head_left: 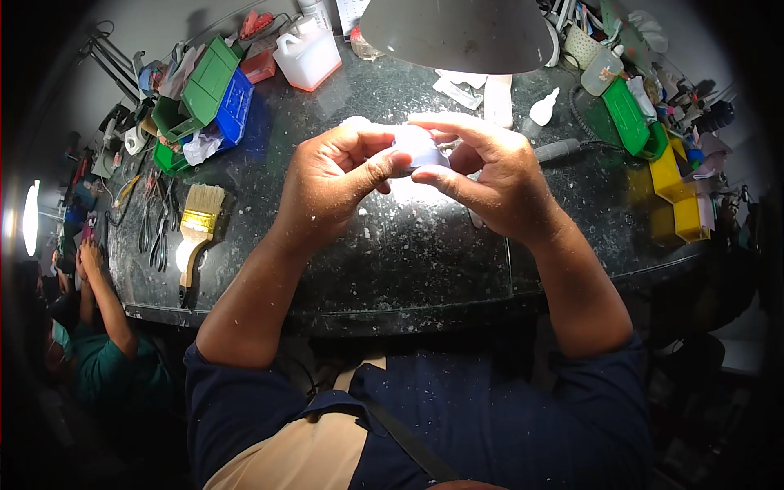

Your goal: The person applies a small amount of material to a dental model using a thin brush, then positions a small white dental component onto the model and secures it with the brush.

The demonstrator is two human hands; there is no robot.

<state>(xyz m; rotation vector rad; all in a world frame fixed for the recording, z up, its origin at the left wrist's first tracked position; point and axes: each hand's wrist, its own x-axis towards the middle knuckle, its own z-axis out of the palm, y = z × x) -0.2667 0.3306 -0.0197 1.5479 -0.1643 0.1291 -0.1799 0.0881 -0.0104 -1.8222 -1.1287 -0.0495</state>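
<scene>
Under the bright lamp light, a small white, pale-violet piece (420,150) is held up between both hands above the dark bench. Its details are washed out by glare, so its exact kind cannot be told. My left hand (333,173) is closed on its left side, with thumb and fingers pinching it. From the other side, my right hand (496,163) grips it between the thumb below and the fingers above. White crumbs and dust lie on the bench (384,269) beneath and cling to both hands.
A lamp shade (457,34) hangs close beyond the hands. Left are a wide brush (202,214), pliers (160,233), a green bin (208,86) and a blue bin (235,106). Right lie a grey handpiece (557,152), a white dropper bottle (544,108) and yellow bins (676,184). A co-worker (114,359) sits left.
</scene>
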